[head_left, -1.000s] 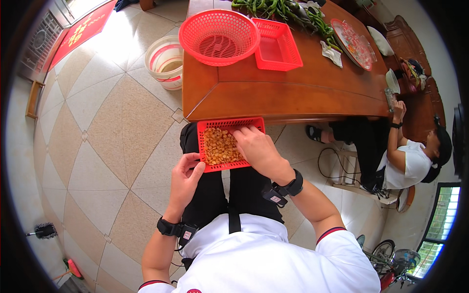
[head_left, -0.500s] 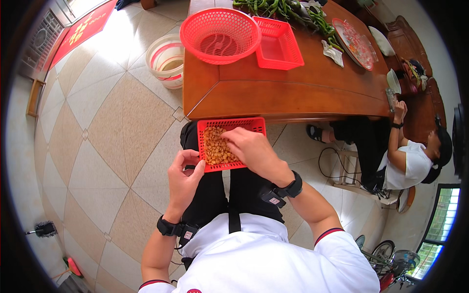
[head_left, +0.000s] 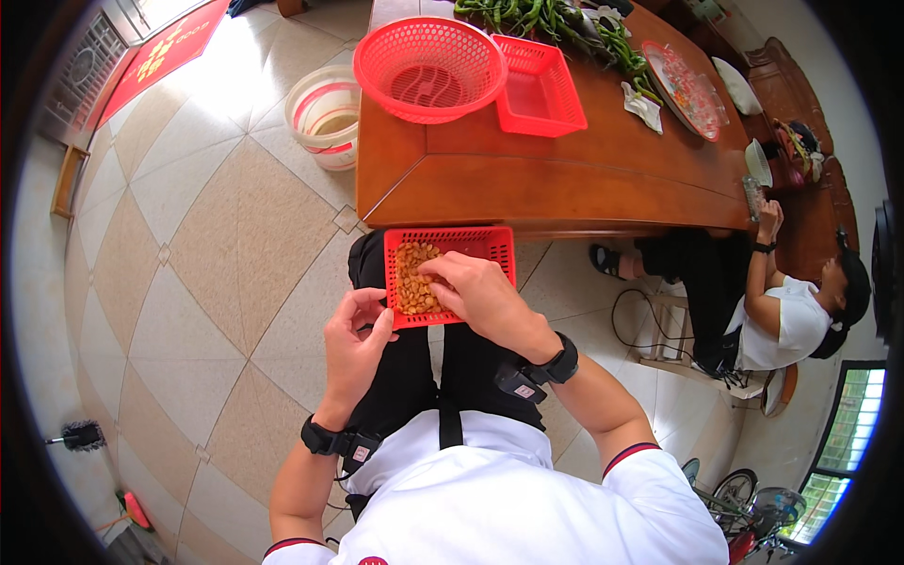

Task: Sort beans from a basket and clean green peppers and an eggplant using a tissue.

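A small red plastic basket (head_left: 486,243) rests on my lap, against the table's near edge. Yellow-brown kernels (head_left: 415,273), perhaps split beans or corn, are heaped in its left part; bare red bottom shows at the upper right. My left hand (head_left: 358,331) pinches the basket's lower left corner between thumb and fingers. Reaching in from the right, my right hand (head_left: 478,294) has its fingers bent and drawn together on the kernels. Its fingertips are partly hidden, so what they grip cannot be made out.
On the wooden table (head_left: 565,179) stand a round red colander (head_left: 430,104), a rectangular red basket (head_left: 541,118), green peppers (head_left: 527,21) and a round tray (head_left: 683,89). A white bucket (head_left: 322,113) stands left of it. Another person (head_left: 782,311) sits at the right.
My right hand's fingers have shifted slightly down and left over the kernels, which look more gathered toward the left side. The left hand keeps its hold on the basket corner.
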Available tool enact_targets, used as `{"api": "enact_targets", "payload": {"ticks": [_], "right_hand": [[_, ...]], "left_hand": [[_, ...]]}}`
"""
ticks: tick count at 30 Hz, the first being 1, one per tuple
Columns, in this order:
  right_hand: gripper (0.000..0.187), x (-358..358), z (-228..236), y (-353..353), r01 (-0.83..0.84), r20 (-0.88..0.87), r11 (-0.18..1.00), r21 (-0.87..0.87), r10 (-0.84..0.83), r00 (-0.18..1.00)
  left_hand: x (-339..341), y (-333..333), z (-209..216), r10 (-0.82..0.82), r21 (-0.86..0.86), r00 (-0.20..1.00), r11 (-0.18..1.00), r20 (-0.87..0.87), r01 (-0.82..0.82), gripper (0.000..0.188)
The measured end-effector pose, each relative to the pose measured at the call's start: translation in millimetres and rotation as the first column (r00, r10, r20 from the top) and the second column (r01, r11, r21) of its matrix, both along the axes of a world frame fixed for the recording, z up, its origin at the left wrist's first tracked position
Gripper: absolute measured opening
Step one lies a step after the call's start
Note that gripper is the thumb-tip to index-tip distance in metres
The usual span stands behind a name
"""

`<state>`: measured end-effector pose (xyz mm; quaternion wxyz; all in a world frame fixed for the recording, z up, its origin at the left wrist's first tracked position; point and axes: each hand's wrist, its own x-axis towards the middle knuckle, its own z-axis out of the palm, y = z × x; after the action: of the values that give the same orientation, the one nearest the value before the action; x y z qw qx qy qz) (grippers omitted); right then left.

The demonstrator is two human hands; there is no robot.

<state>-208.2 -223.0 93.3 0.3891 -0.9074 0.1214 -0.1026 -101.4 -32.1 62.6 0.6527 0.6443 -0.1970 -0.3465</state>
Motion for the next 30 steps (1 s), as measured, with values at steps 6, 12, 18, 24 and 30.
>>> {"api": "enact_targets", "payload": {"ticks": [6,12,18,24,30], "right_hand": [[0.024,-7,11,-8,0.108,-0.145,0.963,-0.245,-0.147,0.978],[0.021,-8,-8,-8,0.048,-0.281,0.905,-0.422,-0.181,0.943],[0.012,1,-13,-3,0.056,-0.219,0.919,-0.391,-0.152,0.964],[0.024,5,-17,-7,0.057,-0.229,0.972,-0.228,-0.11,0.967],[0.02,5,-14,-12,0.073,-0.131,0.993,-0.098,-0.085,0.988]], "left_hand": [[2,1,3,-0.001,0.017,1.0,1.0,0.022,0.001,0.016],[0,-1,4,0.023,0.012,1.0,1.0,0.02,-0.024,0.014],[1,-3,16,0.047,0.059,0.998,0.997,0.052,-0.05,0.013],[0,-18,32,0.045,-0.013,0.997,0.999,0.069,-0.044,0.012],[-1,-29,38,-0.016,-0.069,0.995,0.997,0.099,0.023,0.015]]}}
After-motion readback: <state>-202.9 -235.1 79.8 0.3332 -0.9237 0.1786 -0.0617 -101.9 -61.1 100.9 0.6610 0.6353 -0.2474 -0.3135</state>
